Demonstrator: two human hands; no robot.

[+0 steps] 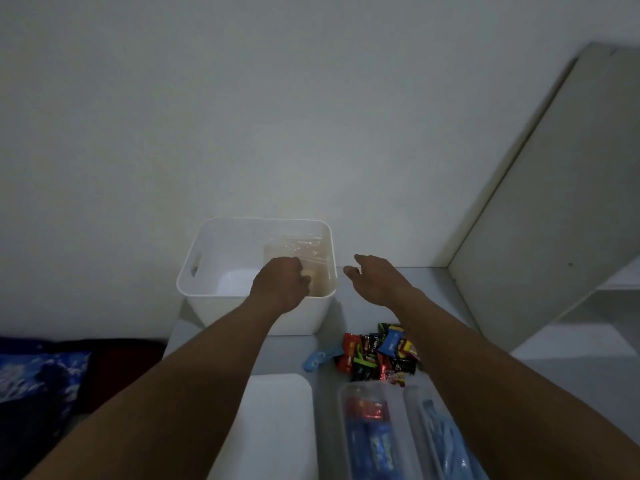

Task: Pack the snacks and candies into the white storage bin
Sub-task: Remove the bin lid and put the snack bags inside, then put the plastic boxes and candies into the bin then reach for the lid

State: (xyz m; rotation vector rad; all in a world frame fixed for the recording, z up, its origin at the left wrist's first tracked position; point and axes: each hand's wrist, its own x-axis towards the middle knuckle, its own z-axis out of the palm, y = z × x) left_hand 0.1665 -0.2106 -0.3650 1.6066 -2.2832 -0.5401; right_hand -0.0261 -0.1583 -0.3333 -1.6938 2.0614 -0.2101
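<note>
The left hand hides its grip inside the white bin; wrapper print is unreadable.

Two bare forearms reach into view from the bottom edge, long and slim, with no sleeves, watch, rings or bands on them. The left hand shows its back and knuckles. The right hand shows its back, its thumb and a narrow wrist. The dim light blurs finer detail.

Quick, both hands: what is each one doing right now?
Left hand: closed on a clear bag inside the white bin.
Right hand: open, empty, beside the bin.
</note>
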